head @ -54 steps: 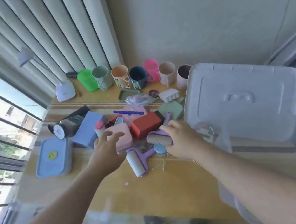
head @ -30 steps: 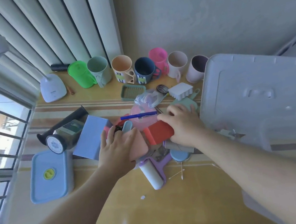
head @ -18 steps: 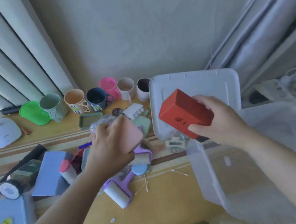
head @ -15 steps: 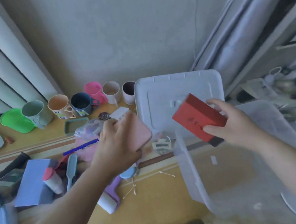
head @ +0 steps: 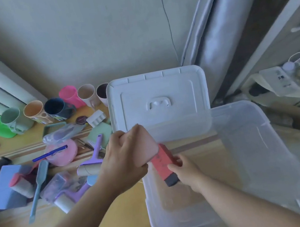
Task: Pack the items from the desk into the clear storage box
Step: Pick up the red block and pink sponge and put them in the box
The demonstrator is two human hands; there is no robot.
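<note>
My left hand (head: 122,160) grips a flat pink case (head: 145,145) over the left wall of the clear storage box (head: 251,166). My right hand (head: 185,170) holds a red rectangular box (head: 163,163) with a dark end, tilted down inside the clear box near that left wall. The two held items touch or overlap. The clear box looks otherwise bare inside. Its white lid (head: 158,102) lies flat on the desk behind it. Loose items stay piled on the desk at the left.
A row of mugs (head: 54,109) lines the back of the desk. Purple lint rollers (head: 92,163), a blue pen (head: 50,153), a pink round case (head: 63,152), a blue brush (head: 38,186) and a blue block (head: 1,187) lie left of my hands. Curtains and cluttered shelves stand at the right.
Both hands lifted their items off the pile and swung right. The red box has dropped from above the lid down into the clear box; the pink case has followed to the box's left wall.
</note>
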